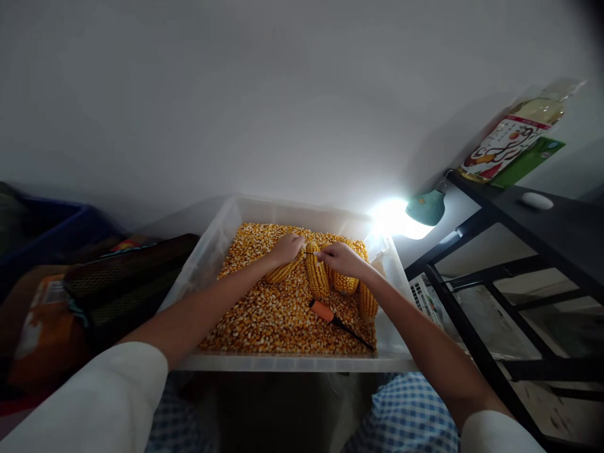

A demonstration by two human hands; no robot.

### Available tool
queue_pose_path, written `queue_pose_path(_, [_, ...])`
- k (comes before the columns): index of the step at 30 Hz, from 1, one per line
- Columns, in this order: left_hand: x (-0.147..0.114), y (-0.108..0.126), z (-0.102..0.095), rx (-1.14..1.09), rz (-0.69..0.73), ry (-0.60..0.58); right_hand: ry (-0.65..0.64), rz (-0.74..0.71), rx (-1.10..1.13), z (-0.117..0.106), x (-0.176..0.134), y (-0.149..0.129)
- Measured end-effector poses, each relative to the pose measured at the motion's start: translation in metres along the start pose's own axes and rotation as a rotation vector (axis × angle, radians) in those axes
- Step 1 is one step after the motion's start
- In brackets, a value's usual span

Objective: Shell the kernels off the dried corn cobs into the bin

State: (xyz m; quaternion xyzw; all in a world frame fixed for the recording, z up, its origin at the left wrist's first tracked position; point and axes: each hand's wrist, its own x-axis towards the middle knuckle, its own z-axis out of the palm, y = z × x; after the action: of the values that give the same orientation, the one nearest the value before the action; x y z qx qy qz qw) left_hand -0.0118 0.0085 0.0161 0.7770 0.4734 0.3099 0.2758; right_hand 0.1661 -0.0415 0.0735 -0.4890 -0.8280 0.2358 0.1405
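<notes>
My left hand (287,249) is closed around the upper end of a yellow ear of corn (280,274), which slants down to the left. Just right of it, my right hand (340,259) is in a pinch. A thin dark strip shows at its fingertips, pointing towards my left hand; I cannot make out what it is. Between and below both hands, another ear of corn (318,278) lies on loose corn kernels (264,321). More ears (346,283) lie under and beside my right hand. A screwdriver-like tool with an orange handle (323,311) and dark shaft rests on the kernels.
The kernels fill a translucent plastic bin (292,363) in front of my knees. A bright lamp (425,211) hangs at its back right. A black metal rack (495,296) with a bottle (514,135) stands right. At left are a dark mesh bag (127,289) and a blue crate (56,236).
</notes>
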Motion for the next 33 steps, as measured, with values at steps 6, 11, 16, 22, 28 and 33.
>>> queue_pose_path(6, [-0.001,-0.001,0.0,0.016,-0.004,-0.008,-0.01,-0.069,0.001,-0.001,0.002,0.004])
queue_pose_path(11, [-0.002,-0.003,0.004,0.04,0.1,-0.125,-0.094,-0.204,0.04,-0.009,0.002,0.014])
queue_pose_path(16, [-0.002,-0.002,0.01,0.03,0.17,-0.259,-0.202,-0.262,0.047,-0.006,0.003,0.017])
queue_pose_path(22, [0.002,-0.004,0.002,0.162,0.178,-0.215,-0.201,-0.232,-0.038,-0.011,0.0,0.015])
queue_pose_path(28, [0.006,-0.003,-0.007,0.09,0.052,-0.128,-0.092,-0.184,-0.098,-0.007,0.001,0.012])
queue_pose_path(33, [0.007,-0.004,-0.01,-0.072,-0.012,-0.079,-0.046,-0.184,-0.093,-0.006,0.001,0.009])
